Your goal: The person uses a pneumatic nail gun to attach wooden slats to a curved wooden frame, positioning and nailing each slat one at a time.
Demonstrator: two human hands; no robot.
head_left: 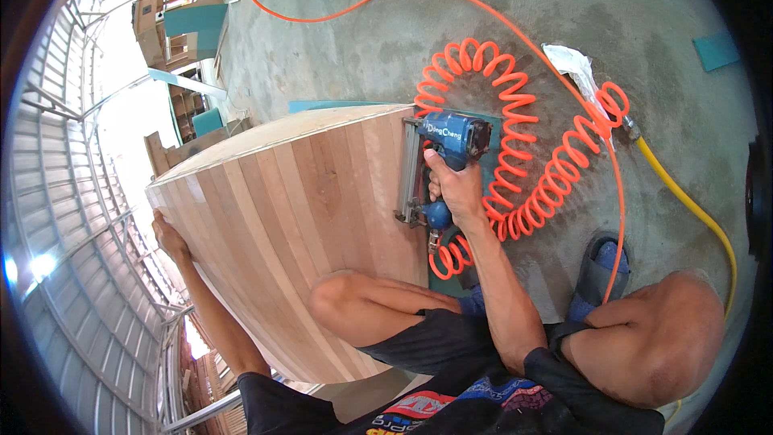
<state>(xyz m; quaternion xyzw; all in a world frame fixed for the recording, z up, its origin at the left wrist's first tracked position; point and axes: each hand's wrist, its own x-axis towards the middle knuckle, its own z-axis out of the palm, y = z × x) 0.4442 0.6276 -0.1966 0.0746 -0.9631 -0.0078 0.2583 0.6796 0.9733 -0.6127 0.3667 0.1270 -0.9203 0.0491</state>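
Observation:
A large wooden box (322, 185), its broad face made of glued strips, stands on the floor in front of me. My right hand (457, 189) is wrapped round the grip of a blue pneumatic nail gun (451, 135). The gun's long magazine lies along the right edge of the strip face, near the far corner. An orange coiled air hose (522, 153) joins the gun at a fitting under its handle. At the box's far left edge, my left hand (171, 238) holds the rim; some of its fingers are hidden.
A yellow hose (684, 197) meets the orange one at a metal coupling (632, 127), beside a crumpled white bag (570, 64). Teal sheet pieces (715, 51) lie on the concrete floor. Wooden furniture parts (153, 12) stand at the far left. My knee (342, 294) is against the box.

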